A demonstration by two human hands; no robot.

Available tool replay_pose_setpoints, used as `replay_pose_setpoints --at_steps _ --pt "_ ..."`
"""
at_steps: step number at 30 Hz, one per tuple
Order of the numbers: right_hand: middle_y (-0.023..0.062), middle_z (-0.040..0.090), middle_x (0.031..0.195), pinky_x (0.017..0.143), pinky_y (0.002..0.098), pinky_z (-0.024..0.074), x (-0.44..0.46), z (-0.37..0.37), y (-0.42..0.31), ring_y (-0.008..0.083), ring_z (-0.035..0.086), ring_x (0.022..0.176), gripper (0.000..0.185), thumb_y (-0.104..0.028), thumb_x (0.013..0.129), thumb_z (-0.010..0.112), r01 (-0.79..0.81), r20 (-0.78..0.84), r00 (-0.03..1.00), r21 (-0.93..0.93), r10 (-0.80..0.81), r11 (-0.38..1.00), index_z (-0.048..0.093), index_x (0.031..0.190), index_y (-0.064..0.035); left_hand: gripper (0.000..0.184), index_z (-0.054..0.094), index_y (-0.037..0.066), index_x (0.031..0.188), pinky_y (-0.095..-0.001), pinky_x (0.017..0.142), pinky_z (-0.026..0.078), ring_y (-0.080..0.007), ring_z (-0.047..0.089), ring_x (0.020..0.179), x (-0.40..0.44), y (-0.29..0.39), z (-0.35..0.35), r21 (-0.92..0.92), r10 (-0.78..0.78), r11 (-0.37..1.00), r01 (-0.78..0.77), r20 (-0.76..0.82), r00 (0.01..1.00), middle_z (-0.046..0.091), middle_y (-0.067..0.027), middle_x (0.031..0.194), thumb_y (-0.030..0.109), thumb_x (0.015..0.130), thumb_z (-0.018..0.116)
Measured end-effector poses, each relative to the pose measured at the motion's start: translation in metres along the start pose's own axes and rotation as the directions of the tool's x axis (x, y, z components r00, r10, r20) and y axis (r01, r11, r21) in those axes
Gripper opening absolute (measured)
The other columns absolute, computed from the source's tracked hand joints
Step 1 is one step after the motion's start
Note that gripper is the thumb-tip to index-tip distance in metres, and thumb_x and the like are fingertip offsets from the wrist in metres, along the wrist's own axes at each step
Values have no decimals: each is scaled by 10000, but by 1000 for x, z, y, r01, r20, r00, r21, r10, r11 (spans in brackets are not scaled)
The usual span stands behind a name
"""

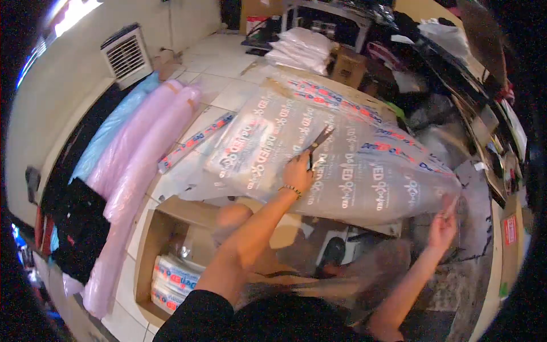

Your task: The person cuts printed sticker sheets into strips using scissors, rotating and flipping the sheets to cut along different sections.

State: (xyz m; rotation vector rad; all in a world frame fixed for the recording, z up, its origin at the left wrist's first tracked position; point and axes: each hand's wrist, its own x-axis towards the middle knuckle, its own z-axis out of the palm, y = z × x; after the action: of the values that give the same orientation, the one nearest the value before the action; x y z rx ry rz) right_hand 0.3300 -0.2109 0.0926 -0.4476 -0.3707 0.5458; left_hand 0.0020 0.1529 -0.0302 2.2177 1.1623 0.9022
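Note:
Scissors (321, 140) are in my left hand (299, 172), whose fingers are closed round the handles. Their blades point away from me, over a clear plastic sheet (364, 171) with rows of printed lettering. At the sheet's right end, my right hand (443, 227) pinches its near edge and holds it raised. Beneath the left part of the sheet lies a pale, flat bundle (250, 142) printed with red and blue lettering. Strips of red and blue printed plastic (342, 102) run along the far side.
On my left, an open cardboard box (147, 233) holds several printed packs (174, 279). Long pink rolls (139, 154) and a blue roll (114, 128) lie beyond it. Plastic-wrapped bundles (302, 48) are stacked at the back. Cluttered shelving (478, 114) lines the right side.

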Motion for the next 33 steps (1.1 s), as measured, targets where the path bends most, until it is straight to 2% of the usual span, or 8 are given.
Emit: replay_pose_setpoints --at_steps 5,11,15,18,21,28,31,33 --pt "217 444 1431 918 359 510 -29 -28 35 289 515 1240 413 -89 981 496 -21 -289 957 7 22 1000 439 1381 -2 655 507 78 1321 -479 858 501 -383 622 965 0 -1 9 33 9 999 -7 -84 996 638 -208 1072 141 707 723" --pt "122 597 1124 815 286 485 -59 33 78 201 591 885 482 -351 912 653 -161 -430 898 -520 -94 839 521 1313 -118 638 517 48 1306 -476 826 517 -404 623 954 22 -7 17 5 10 1000 -10 -52 999 624 -239 1057 120 704 715" --pt "24 542 971 709 284 433 -84 -39 100 144 522 833 371 -356 845 736 -39 -289 888 -823 -358 567 540 1059 -125 640 532 26 1290 -457 860 507 -397 623 976 24 -15 21 8 64 998 -63 -93 994 653 -217 1081 135 698 749" --pt "-17 508 800 660 273 402 -91 22 110 96 479 726 371 -315 799 789 -200 -233 918 -971 -320 134 536 927 -75 634 537 26 1281 -441 870 509 -393 627 988 31 -22 8 -69 33 997 -33 11 999 658 -217 1071 128 693 749" --pt "-21 529 813 735 283 401 -60 -58 96 102 494 774 361 -281 771 806 -180 -233 936 -961 -265 209 554 932 -78 625 549 97 1288 -422 838 528 -360 659 978 37 -29 -13 -108 52 993 -46 57 997 675 -202 1055 119 692 737" --pt "8 579 825 712 330 449 -56 -43 81 170 545 787 351 -219 653 858 -200 -217 975 -945 -39 258 569 808 -97 612 556 103 1280 -448 791 533 -367 668 880 31 -46 -63 -11 50 999 -49 117 992 684 -188 974 93 690 721" --pt "27 581 829 719 337 457 -65 -62 77 186 559 809 361 -189 609 856 -310 -312 950 -939 -13 -148 557 784 -89 601 549 84 1279 -454 774 532 -370 662 842 23 -42 -60 126 15 992 -31 132 991 679 -197 947 70 696 692" --pt "45 605 831 727 339 461 -65 -69 73 197 566 805 338 -166 599 845 -109 -146 986 -932 81 -345 585 798 -82 595 527 55 1280 -478 758 525 -386 647 827 25 -49 -50 130 85 987 -99 110 990 666 -213 941 63 702 668"
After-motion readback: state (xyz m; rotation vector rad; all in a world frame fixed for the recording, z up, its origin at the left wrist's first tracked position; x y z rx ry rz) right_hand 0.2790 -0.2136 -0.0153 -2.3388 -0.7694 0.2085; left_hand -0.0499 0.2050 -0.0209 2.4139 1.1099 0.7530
